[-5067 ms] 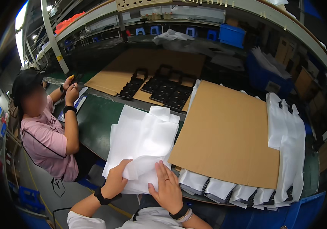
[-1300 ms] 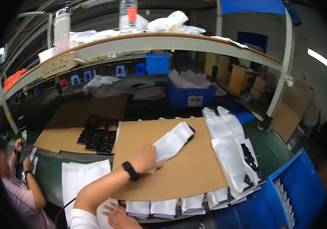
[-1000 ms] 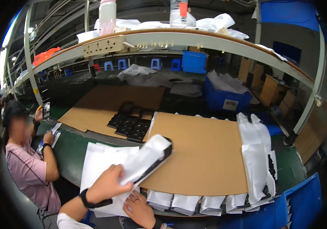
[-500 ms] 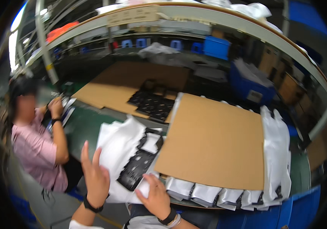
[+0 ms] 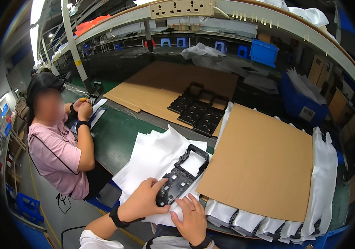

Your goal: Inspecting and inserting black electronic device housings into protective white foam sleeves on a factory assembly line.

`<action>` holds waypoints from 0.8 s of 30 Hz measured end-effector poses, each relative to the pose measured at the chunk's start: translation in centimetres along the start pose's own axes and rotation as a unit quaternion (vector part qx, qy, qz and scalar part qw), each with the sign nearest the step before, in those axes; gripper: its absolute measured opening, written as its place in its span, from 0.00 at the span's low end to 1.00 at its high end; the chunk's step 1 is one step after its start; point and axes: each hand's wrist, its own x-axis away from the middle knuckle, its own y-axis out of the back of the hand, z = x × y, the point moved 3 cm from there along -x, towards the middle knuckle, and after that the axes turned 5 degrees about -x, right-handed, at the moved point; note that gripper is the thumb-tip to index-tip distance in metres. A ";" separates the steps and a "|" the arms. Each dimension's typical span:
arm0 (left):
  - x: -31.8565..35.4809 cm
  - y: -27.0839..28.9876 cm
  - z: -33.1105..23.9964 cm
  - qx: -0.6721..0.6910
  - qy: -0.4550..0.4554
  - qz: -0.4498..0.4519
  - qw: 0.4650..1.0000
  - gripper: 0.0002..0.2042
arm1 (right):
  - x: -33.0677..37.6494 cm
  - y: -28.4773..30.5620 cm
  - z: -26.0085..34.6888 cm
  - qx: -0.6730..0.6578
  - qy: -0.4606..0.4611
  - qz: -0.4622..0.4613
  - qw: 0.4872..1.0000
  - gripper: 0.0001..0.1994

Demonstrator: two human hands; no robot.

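A black plastic frame (image 5: 177,182) with a rectangular opening at its far end lies tilted on a stack of white foam-like sheets (image 5: 144,153) in front of me. My left hand (image 5: 142,199) grips its near left end, fingers on the upper side and thumb at the bottom edge. Beside the lower right of the frame, my right hand (image 5: 192,220) rests with fingers spread on the white sheet. Several similar black frames (image 5: 198,110) lie together on cardboard beyond the sheets.
A large cardboard sheet (image 5: 260,162) covers a row of white-wrapped pieces (image 5: 223,211) on the right. At the left, a person in a pink shirt (image 5: 57,153) handles something small. A blue bin (image 5: 301,99) stands at the far right, and a power strip (image 5: 181,8) hangs overhead.
My left hand has come down from above the sheets onto the near end of the black frame. My right hand stays beside the frame; the view has shifted left.
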 end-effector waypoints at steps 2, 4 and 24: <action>-0.3 1.2 -0.1 0.073 0.044 0.027 0.996 0.33 | 0.2 -0.3 -0.2 0.007 0.009 -0.004 1.000 0.20; -0.7 1.4 1.3 0.245 0.097 0.078 0.961 0.33 | 0.2 -0.1 -0.4 0.022 0.006 0.003 1.000 0.21; 2.7 -2.1 1.3 0.784 0.044 0.145 0.603 0.51 | -0.3 1.2 0.9 0.010 -0.021 0.034 0.999 0.30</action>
